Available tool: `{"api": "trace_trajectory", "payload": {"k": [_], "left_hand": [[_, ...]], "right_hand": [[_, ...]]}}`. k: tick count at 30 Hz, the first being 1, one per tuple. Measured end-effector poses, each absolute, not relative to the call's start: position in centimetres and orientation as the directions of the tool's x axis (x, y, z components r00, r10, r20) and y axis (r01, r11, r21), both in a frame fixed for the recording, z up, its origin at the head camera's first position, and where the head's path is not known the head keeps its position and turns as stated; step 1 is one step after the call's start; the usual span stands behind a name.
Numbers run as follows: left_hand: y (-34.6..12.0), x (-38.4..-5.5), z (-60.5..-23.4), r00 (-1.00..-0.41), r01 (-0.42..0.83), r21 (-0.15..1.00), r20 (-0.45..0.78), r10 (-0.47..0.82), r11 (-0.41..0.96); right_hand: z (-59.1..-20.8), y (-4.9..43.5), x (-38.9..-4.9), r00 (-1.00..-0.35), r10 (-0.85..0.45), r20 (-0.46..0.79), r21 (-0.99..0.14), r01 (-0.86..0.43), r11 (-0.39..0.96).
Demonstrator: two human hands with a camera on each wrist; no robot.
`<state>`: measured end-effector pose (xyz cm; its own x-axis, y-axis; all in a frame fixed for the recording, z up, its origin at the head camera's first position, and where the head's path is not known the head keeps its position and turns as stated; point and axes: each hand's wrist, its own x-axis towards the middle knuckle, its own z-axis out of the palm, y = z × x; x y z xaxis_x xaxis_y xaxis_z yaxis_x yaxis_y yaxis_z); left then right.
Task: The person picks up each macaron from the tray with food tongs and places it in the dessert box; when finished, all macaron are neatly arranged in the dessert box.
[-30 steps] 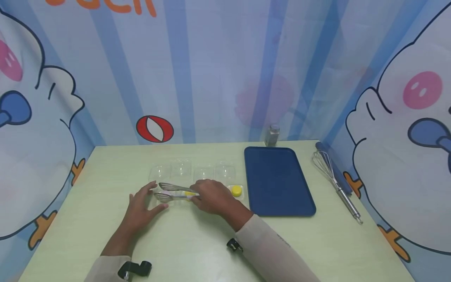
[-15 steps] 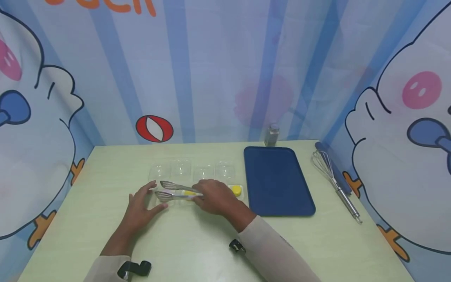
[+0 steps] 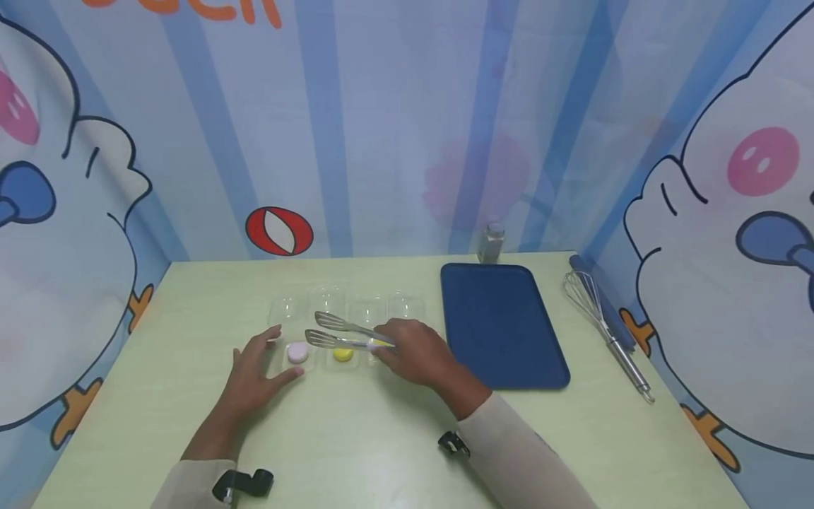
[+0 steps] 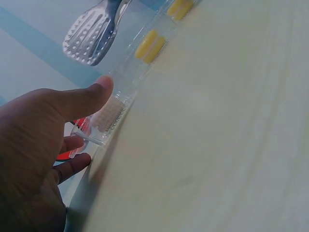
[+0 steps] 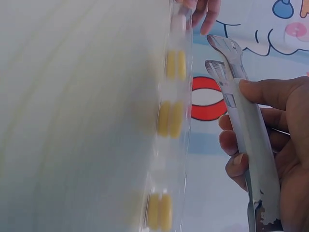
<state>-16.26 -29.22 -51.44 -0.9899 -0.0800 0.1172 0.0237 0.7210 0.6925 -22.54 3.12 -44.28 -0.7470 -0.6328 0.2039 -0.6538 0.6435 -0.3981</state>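
A clear plastic macaron box (image 3: pixel 367 311) lies with its domed lid half folded back behind the base. At its left end my left hand (image 3: pixel 254 378) holds the base, thumb at the near side and fingers at the far side. A pale lilac macaron (image 3: pixel 297 352) sits in the leftmost compartment. Farther right are a yellow macaron (image 3: pixel 343 355) and two more, the rightmost yellow macaron (image 5: pixel 159 211) hidden behind my right hand in the head view. My right hand (image 3: pixel 416 350) grips metal tongs (image 5: pixel 253 140) above the box, their slotted ends apart with nothing between them.
Right of the box lies a dark blue tray (image 3: pixel 505 325). A wire whisk (image 3: pixel 626 367) and a long blue bar (image 3: pixel 607 314) lie at the table's right edge. A small glass jar (image 3: pixel 492 244) stands behind the tray, against the striped backdrop (image 3: pixel 394 141).
My right hand and the tongs have moved right and slightly back, uncovering the lilac macaron and covering the rightmost yellow one. My left hand keeps its place.
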Motion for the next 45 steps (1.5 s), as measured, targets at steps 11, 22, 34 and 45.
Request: {"api": "trace_trajectory", "payload": {"k": [11,22,34,45], "left_hand": [[-29.2,-16.4,-51.4,-0.992,-0.006,0.698,0.088,-0.094,0.716],[-29.2,-16.2,-51.2,-0.993,0.004,0.708,0.089,-0.084,0.706],[-29.2,-16.1,-50.9,-0.993,0.0,0.703,0.083,-0.081,0.711],[-29.2,-16.2,-51.2,-0.993,0.005,0.704,0.09,-0.082,0.71]], "right_hand": [[-44.7,6.8,-23.2,-0.786,-0.561,0.258,-0.427,-0.614,0.664],[-45.4,10.8,-23.8,-0.822,-0.476,0.313,-0.472,-0.569,0.673],[-45.9,15.5,-24.2,-0.883,-0.359,0.302,-0.544,-0.469,0.695],[-46.6,20.7,-23.7,-0.932,-0.222,0.287,-0.546,-0.35,0.761]]}}
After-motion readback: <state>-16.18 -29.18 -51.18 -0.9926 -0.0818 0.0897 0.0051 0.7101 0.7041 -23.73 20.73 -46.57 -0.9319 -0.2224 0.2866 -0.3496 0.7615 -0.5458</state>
